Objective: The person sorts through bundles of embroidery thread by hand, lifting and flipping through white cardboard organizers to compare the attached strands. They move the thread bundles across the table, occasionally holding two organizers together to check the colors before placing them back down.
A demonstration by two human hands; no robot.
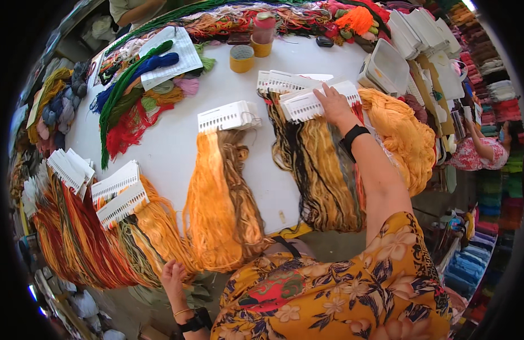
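While the left hand [172, 276] hangs low by the worktop's [172, 156] near edge, the right hand [334, 106] reaches out over the worktop's right half and lies on a white punched card [305, 107]. From where I stand, the step in hand looks like handling that card and the thread bundle [321, 170] on it, perhaps straightening or shifting it. If so, the next move calls for a sure hold on the card's edge and a gentle draw, since the long loose strands could snag on their neighbours.

The card sits directly under the right fingers, touching them, with its gold, brown and black threads running down toward the near edge. More white cards [279, 81] lie just beyond it, and a big peach-coloured hank [401, 139] rests just to its right, toward the worktop's right edge.

The right grip is laid over the card with its fingers a little apart; the thumb is hidden, so I can't tell whether it pinches. The left grip is loosely curled beside an orange bundle [165, 221] near the left end of the near edge; whether it catches any strands I can't tell. Between the hands, another orange-and-brown bundle [208, 192] spills past that edge.
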